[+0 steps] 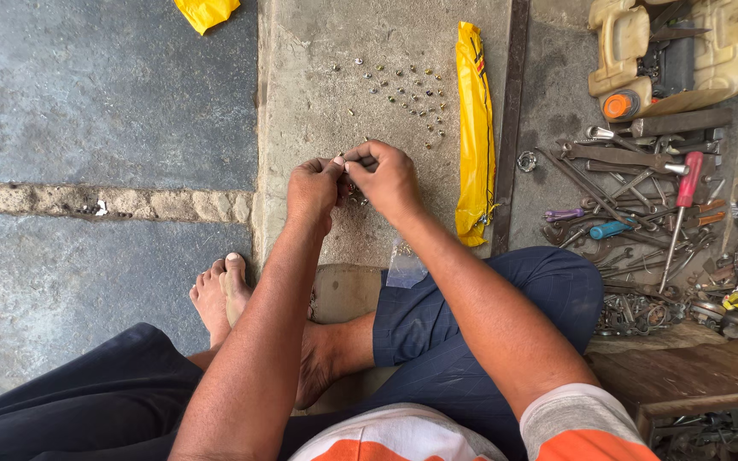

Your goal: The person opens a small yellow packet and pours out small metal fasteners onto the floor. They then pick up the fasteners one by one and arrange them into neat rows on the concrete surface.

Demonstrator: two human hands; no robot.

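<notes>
My left hand [313, 186] and my right hand [384, 175] meet fingertip to fingertip over a concrete slab [318, 102]. Together they pinch a small metal part [354, 162], mostly hidden by the fingers. Several small metal beads or nuts [407, 92] lie scattered on the slab just beyond the hands. A small clear plastic bag [405, 266] rests under my right forearm, by my knee.
A long yellow packet [474, 128] lies right of the beads, beside a dark metal bar [508, 119]. Wrenches, screwdrivers and pliers [634, 196] pile at the right, with a cut plastic can [668, 51] behind. My bare foot [224, 294] rests on the floor.
</notes>
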